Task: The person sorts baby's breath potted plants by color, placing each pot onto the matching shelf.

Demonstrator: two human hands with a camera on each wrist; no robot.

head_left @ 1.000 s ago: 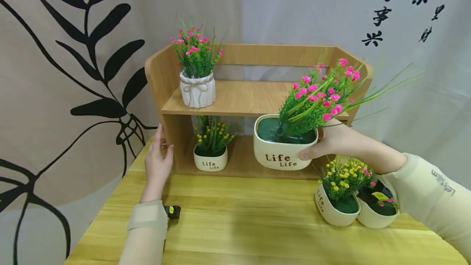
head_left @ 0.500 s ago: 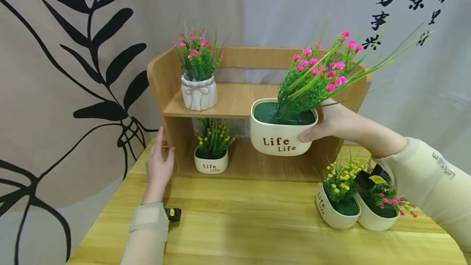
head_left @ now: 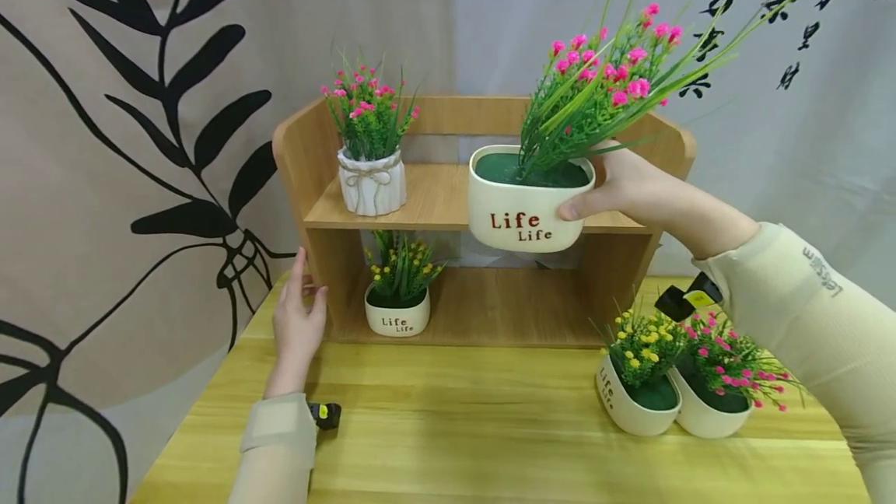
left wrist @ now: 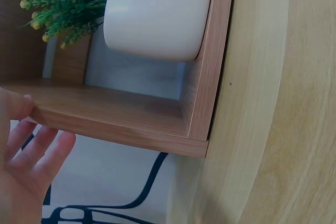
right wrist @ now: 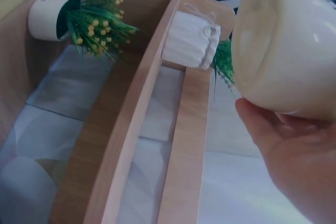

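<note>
My right hand (head_left: 625, 187) grips the right end of a white oval flowerpot (head_left: 525, 212) lettered "Life Life", thumb on its front. Pink artificial flowers (head_left: 609, 72) and long grass lean right out of it. The pot hangs in front of the upper shelf (head_left: 437, 185) of a wooden two-tier rack; the right wrist view shows its underside. At the rack's left side panel (head_left: 318, 278), my left hand (head_left: 299, 325) rests with fingers extended along the outside and thumb at the front edge. The left wrist view shows these fingertips (left wrist: 65, 139) right at the panel.
A white pot tied with twine (head_left: 372, 185), with pink flowers, stands on the upper shelf's left. Below it sits a small yellow-flowered pot (head_left: 397, 320). On the table's right, under my forearm, are a yellow-flowered pot (head_left: 633, 403) and a pink-flowered one (head_left: 710, 414).
My right hand has raised the flowerpot from in front of the lower compartment to upper-shelf height, slightly leftward. My left hand has stayed at the side panel.
</note>
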